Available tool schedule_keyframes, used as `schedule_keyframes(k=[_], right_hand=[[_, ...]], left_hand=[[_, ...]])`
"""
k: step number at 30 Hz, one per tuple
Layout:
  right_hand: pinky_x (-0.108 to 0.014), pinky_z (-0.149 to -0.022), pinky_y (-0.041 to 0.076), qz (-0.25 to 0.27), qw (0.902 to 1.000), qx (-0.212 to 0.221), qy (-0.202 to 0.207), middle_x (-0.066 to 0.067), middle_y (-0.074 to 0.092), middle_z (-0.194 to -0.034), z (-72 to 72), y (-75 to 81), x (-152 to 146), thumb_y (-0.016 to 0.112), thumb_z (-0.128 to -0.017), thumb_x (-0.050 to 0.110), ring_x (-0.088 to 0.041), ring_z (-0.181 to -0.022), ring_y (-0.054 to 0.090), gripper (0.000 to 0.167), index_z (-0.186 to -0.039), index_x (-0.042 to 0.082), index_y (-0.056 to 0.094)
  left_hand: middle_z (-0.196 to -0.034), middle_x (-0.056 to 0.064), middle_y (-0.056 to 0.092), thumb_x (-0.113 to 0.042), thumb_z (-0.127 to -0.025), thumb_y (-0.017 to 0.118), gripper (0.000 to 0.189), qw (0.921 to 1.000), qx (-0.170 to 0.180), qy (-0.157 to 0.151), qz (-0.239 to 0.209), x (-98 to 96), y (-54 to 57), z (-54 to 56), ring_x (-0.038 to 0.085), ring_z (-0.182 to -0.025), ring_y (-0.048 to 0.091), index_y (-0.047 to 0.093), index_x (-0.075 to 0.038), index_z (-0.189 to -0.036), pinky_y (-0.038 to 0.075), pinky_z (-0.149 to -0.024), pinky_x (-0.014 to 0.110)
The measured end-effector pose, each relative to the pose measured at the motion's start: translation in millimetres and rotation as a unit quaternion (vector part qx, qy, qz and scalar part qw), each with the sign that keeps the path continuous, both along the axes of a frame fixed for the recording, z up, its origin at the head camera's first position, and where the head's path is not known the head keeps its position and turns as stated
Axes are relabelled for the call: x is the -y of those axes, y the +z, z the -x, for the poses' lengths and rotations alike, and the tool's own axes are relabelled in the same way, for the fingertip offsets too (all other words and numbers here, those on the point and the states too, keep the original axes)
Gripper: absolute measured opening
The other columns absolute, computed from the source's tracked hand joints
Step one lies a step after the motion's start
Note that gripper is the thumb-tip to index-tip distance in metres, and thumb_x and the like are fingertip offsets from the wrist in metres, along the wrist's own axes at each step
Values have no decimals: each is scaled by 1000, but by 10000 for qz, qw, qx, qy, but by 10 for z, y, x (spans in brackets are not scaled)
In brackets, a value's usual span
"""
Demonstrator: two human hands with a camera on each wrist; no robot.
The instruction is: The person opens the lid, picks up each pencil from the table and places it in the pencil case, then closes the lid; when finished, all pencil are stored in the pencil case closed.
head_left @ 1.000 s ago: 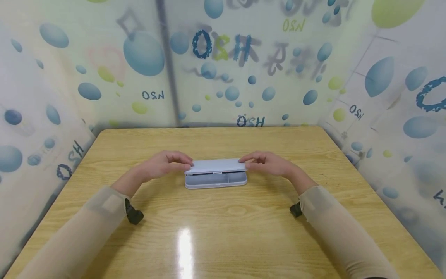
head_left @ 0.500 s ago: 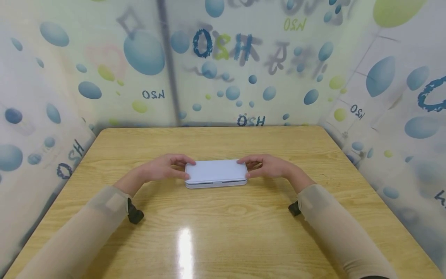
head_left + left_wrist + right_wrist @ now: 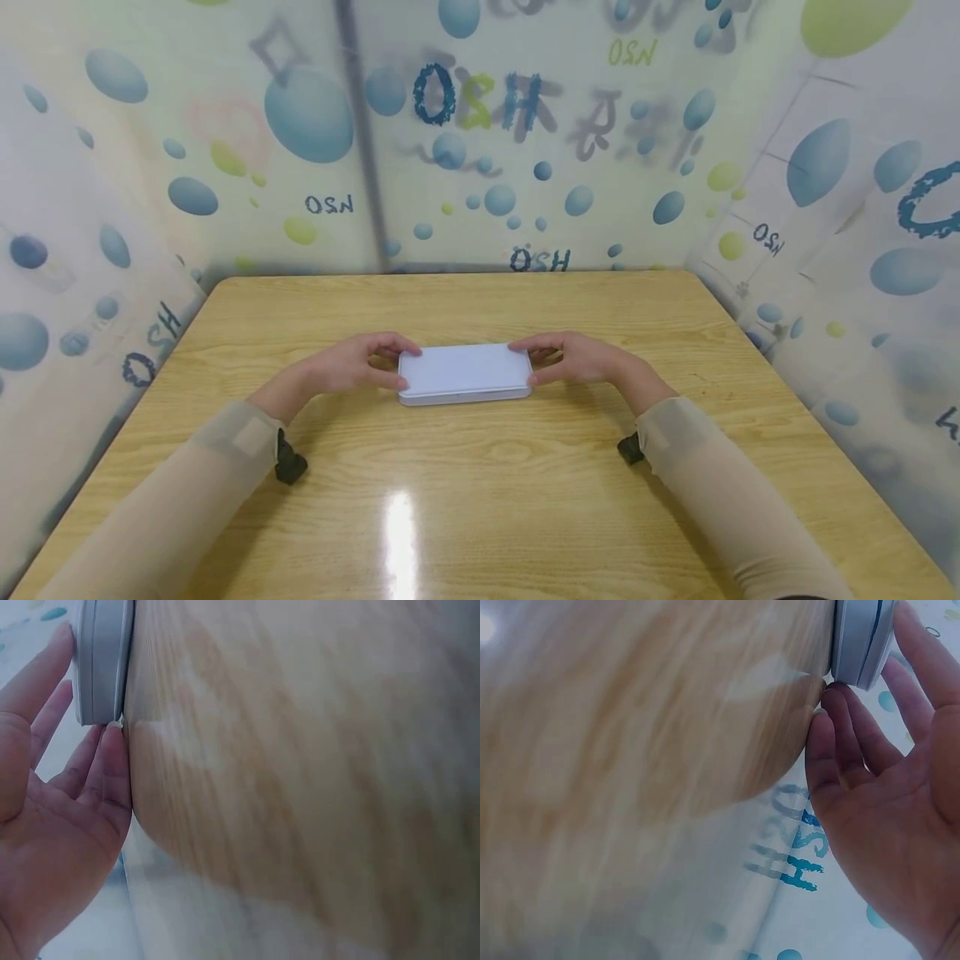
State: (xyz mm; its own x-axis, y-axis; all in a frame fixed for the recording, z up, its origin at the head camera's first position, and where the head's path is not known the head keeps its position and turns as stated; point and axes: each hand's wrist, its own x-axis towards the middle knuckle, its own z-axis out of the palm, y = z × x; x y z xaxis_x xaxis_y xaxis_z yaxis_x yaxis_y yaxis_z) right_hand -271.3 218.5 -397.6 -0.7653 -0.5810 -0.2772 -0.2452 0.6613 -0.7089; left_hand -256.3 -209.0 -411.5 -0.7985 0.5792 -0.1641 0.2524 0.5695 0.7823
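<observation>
A flat, pale white-lilac pencil case (image 3: 465, 369) lies on the wooden table (image 3: 450, 475), its lid down over the base. At its left end, my left hand (image 3: 345, 363) holds the lid, thumb by the near corner and index finger by the far corner. My right hand (image 3: 581, 358) has the same hold on the right end. In the left wrist view, the other fingertips touch the end wall of the case (image 3: 105, 660) close to the tabletop. A thin dark seam between lid and base shows on the case (image 3: 859, 641) in the right wrist view. Its inside is hidden.
Walls of printed cloth (image 3: 480, 167) with blue and green dots enclose the table's back and both sides. A bright light reflection (image 3: 401, 533) lies on the tabletop nearer the viewer. Dark straps with small black blocks (image 3: 290, 462) sit at both wrists.
The lid has come down from partly raised, covering the compartments that showed before, and the front gap has closed. Both hands have lowered slightly with it.
</observation>
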Motion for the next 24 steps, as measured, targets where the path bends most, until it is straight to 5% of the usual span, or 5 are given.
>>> schedule_keyframes(k=[24], right_hand=[[-55, -127, 42, -143, 9998, 14, -125, -4, 58, -163, -42, 9, 61, 87, -97, 37, -30, -150, 55, 66, -157, 37, 61]], left_hand=[[-152, 13, 62, -28, -99, 85, 53, 9999, -37, -67, -135, 1, 10, -38, 34, -142, 56, 65, -17, -147, 46, -121, 61]])
